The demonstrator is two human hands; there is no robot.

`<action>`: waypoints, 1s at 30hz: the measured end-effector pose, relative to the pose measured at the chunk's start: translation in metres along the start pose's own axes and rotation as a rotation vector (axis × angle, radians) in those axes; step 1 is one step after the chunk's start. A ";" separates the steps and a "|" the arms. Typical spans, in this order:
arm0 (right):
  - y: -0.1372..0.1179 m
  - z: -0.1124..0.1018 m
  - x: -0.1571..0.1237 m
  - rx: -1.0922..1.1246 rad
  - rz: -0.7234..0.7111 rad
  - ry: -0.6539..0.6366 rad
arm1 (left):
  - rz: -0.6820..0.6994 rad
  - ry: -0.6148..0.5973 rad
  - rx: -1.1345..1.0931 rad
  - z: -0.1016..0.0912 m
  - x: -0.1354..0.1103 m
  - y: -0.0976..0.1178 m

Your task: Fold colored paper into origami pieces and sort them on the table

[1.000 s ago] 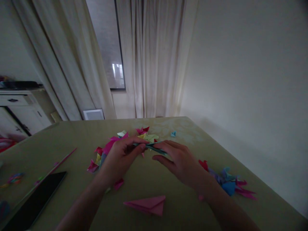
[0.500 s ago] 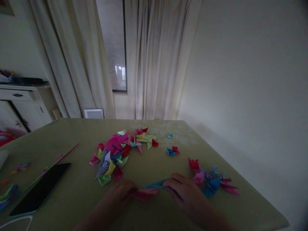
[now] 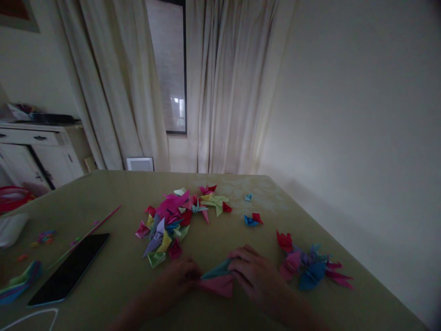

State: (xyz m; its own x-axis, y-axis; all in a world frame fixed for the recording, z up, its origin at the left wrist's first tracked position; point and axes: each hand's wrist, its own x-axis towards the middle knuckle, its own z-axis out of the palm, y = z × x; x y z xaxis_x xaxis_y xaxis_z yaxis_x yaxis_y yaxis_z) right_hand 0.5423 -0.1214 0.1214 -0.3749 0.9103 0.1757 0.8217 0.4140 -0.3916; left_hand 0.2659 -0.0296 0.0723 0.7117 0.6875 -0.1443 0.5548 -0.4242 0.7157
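Low over the near part of the table, my left hand (image 3: 181,275) pinches a pink folded paper (image 3: 218,286) by its left end. My right hand (image 3: 253,272) grips a light-blue folded paper (image 3: 217,270), which lies against the pink one's upper edge. The two papers touch and partly overlap between my hands. Fingertips on both sides are partly hidden. Just beyond my left hand spreads a heap of colourful origami pieces (image 3: 172,209). Right of my right hand is a smaller cluster of folded paper pieces (image 3: 312,273), blue, pink, purple and red.
A black phone (image 3: 70,269) lies at the left beside a thin pink-and-green strand (image 3: 99,223). Small blue and red folded papers (image 3: 253,219) sit beyond my right hand. The table (image 3: 113,188) meets a bare wall on the right. A white container (image 3: 13,230) stands far left.
The light-blue paper has come down and left against the pink paper, which now shows more of its face. My hands are closer together. The view has shifted slightly left.
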 end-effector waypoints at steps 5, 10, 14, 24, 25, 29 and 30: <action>-0.001 0.006 -0.004 -0.068 -0.061 0.073 | -0.003 0.049 0.065 0.004 0.002 0.002; 0.000 0.010 -0.003 -0.131 -0.079 0.120 | 0.036 0.118 0.235 0.015 0.013 0.003; 0.005 0.017 0.003 -0.214 -0.103 0.104 | -0.005 0.148 0.300 0.024 0.015 0.005; 0.013 0.061 0.037 -0.450 -0.069 0.221 | 0.044 0.402 -0.353 0.028 0.016 -0.008; 0.012 0.063 0.041 -0.463 -0.063 0.240 | 0.032 0.413 -0.440 0.027 0.019 -0.010; 0.007 0.067 0.048 -0.452 -0.028 0.307 | -0.046 0.393 -0.731 0.024 0.024 -0.016; 0.006 0.069 0.048 -0.447 -0.018 0.324 | -0.054 0.381 -0.731 0.023 0.024 -0.016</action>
State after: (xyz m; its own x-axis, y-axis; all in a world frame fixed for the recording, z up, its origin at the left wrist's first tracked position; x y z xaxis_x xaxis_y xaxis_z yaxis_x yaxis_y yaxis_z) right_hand 0.5000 -0.0753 0.0648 -0.2975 0.8278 0.4757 0.9450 0.3262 0.0233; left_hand 0.2840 -0.0200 0.0415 0.4244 0.9044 -0.0434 0.0698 0.0151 0.9974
